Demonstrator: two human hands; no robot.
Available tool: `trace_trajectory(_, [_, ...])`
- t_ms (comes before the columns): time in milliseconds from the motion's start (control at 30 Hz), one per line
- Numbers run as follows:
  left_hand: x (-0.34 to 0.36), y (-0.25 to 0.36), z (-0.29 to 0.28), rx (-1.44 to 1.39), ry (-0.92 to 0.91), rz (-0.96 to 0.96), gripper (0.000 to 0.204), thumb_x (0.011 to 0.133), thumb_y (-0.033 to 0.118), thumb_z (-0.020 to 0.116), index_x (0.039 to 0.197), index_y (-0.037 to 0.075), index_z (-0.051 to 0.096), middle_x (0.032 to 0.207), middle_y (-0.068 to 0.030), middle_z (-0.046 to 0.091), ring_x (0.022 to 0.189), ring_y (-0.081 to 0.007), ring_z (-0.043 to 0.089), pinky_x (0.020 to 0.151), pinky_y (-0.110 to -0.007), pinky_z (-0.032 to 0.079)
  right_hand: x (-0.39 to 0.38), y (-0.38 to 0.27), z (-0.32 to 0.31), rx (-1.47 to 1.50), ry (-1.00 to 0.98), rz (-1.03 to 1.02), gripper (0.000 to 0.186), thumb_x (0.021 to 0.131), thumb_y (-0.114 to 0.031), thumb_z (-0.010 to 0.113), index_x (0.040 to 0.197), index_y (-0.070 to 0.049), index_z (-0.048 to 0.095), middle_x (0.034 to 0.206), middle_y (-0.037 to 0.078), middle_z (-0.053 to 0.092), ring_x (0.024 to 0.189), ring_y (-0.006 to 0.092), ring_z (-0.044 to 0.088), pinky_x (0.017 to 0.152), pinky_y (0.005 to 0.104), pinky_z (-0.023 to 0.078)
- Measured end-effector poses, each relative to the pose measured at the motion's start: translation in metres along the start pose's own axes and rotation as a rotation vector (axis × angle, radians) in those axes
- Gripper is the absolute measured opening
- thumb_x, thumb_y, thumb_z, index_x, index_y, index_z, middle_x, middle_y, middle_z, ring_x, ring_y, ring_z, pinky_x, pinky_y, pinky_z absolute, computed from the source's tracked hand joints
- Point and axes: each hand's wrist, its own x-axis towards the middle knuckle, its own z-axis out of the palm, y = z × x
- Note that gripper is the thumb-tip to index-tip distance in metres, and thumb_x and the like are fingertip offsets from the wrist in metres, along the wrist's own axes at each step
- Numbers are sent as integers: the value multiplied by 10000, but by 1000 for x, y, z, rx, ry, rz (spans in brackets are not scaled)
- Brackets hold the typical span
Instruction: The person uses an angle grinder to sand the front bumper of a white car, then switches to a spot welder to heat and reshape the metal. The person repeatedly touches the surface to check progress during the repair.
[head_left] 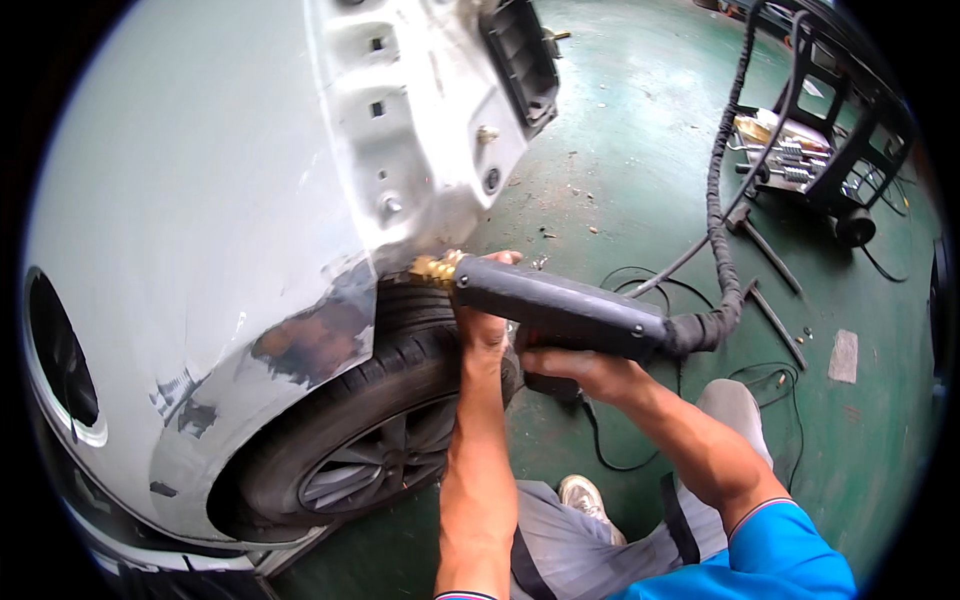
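A dark grey spot-welding gun (560, 305) with a brass tip (432, 268) lies across the middle of my view. My right hand (590, 368) is closed round its handle, beneath the body. My left hand (484, 325) supports the front end from below; its fingers are mostly hidden behind the gun, with some fingertips showing above. The brass tip is at the lower edge of a pale grey car's rear body panel (200, 200), just above the tyre (400, 365). Whether it touches the metal I cannot tell. Around the wheel arch, the paint is sanded to a brownish patch (315, 340).
A thick ribbed cable (722, 230) runs from the gun up to a black wheeled cart (830, 170) at the far right, which holds metal pulling tools. Two hammers (770, 255) lie on the green floor (640, 130), along with thin black cables and a grey rectangular pad (843, 357).
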Motion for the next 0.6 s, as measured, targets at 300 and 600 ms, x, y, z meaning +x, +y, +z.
trace_trajectory(300, [3,-13,-3,29,115,-46,169,876,153,732,961,21,668,855,-35,642,774,-107,580,688,-273,465,-30,-1,-25,101,-22,32,316,770,-98,780,1049,-48,640,882,-2,600,779,95,548,693,259,467])
trace_trajectory(600, [-98,103,-18,1109,26,196,517,851,127,705,1306,-51,536,1131,-181,656,1020,-294,646,905,-405,508,-115,-15,-94,146,-49,110,576,668,-76,873,1179,-9,615,927,37,668,833,104,618,762,268,513])
